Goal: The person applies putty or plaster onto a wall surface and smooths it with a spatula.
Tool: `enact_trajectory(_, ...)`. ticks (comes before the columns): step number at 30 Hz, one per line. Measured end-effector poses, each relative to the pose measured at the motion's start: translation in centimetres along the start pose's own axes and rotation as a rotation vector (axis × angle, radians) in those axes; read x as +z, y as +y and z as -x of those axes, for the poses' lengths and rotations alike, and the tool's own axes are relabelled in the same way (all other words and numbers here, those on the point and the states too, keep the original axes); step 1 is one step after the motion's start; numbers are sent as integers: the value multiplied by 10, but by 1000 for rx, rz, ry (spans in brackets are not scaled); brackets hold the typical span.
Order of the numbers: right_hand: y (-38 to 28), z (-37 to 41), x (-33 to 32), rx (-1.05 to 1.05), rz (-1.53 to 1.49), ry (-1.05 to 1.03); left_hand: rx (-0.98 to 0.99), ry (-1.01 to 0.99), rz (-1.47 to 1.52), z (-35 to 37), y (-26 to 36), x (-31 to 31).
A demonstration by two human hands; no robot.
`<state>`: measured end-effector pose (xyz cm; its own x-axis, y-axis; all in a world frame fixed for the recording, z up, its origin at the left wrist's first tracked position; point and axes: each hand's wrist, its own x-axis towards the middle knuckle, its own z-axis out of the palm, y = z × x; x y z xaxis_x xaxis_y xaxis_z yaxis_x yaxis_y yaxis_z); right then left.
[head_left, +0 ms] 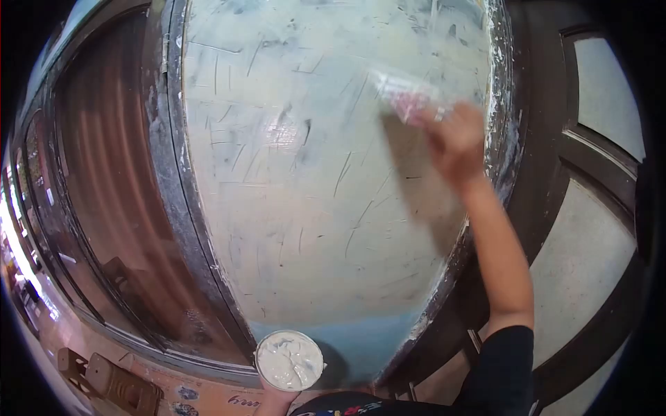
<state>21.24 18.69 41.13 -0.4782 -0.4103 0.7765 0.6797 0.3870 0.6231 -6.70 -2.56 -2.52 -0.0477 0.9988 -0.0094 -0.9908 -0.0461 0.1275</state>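
My right hand (pixel 458 139) is raised at the upper right of the wall panel, its fingers closed round a flat spreader (pixel 406 100). The spreader is pinkish with a whitish front edge, and motion smears it. Its edge is at or close to the panel; contact cannot be made out. Low in the view, my left hand (pixel 277 399) supports a round tub (pixel 259 367) from below, most of its fingers hidden. Thick white paste (pixel 290 360) fills the tub near its rim. The pale wall panel (pixel 312 229) bears many dark scratches and patchy grey-blue marks.
Dark, paint-stained frames (pixel 163 132) edge the panel on both sides. Left of it stands a glass sliding door (pixel 111 159) with a brown curtain behind. A dark panelled door (pixel 541 173) is on the right. Brown plastic stools (pixel 118 381) and printed sheeting (pixel 208 395) lie low left.
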Motion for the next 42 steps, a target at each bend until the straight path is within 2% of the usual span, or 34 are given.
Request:
enact_trajectory(1,14,-13,0,131,91,-21,-23,1,67,-2,0,3)
enact_trajectory(2,22,-23,4,147,61,75,-34,-56,-19,0,-4,17)
enact_trajectory(3,19,-17,8,150,60,71,-36,-53,-21,-2,-6,20)
enact_trajectory(5,1,11,25,143,50,-132,-16,-21,32,-4,-8,22)
enact_trajectory(6,-34,26,32,-3,-46,-37,-17,-9,-35,-3,-8,24)
enact_trajectory(9,-142,108,26,-153,-146,-311,7,-60,-91,3,-9,17)
enact_trajectory(11,-173,116,12,-129,-299,-152,8,-61,-86,6,-5,9)
enact_trajectory(13,-160,99,4,-102,-276,-97,12,-47,-83,11,0,3)
enact_trajectory(15,-133,76,3,-28,-184,-21,-60,-57,207,14,5,2)
enact_trajectory(18,-91,45,12,129,-26,-60,-44,-75,143,14,4,8)
enact_trajectory(19,-96,51,14,133,-29,-69,-47,-65,144,14,2,9)
enact_trajectory(21,-115,69,31,154,-85,-163,-8,-29,-73,14,2,11)
enact_trajectory(22,-139,85,33,90,-161,-196,-92,-39,265,16,4,11)
enact_trajectory(25,-218,152,13,-98,-383,-362,-115,-44,364,22,10,12)
enact_trajectory(28,-221,144,-5,-26,-440,-246,-131,-21,467,27,22,2)
enact_trajectory(30,-189,120,-9,44,-305,-173,-125,-1,485,29,25,0)
enact_trajectory(32,-157,99,-13,206,-159,-145,-91,-45,229,27,25,-4)
enact_trajectory(33,-143,99,-12,259,-102,-170,-98,-33,232,26,24,-6)
enact_trajectory(35,-144,116,-3,345,-71,-215,-80,-92,50,22,23,-5)
enact_trajectory(37,-174,162,10,459,-177,-299,-96,-42,117,26,21,2)
enact_trajectory(39,-230,175,-6,365,-245,-360,-148,-22,215,28,22,5)
enact_trajectory(40,-283,219,-14,357,-390,-412,-48,13,-132,30,20,0)
enact_trajectory(42,-293,214,-35,411,-473,-442,-75,13,-46,32,25,-11)
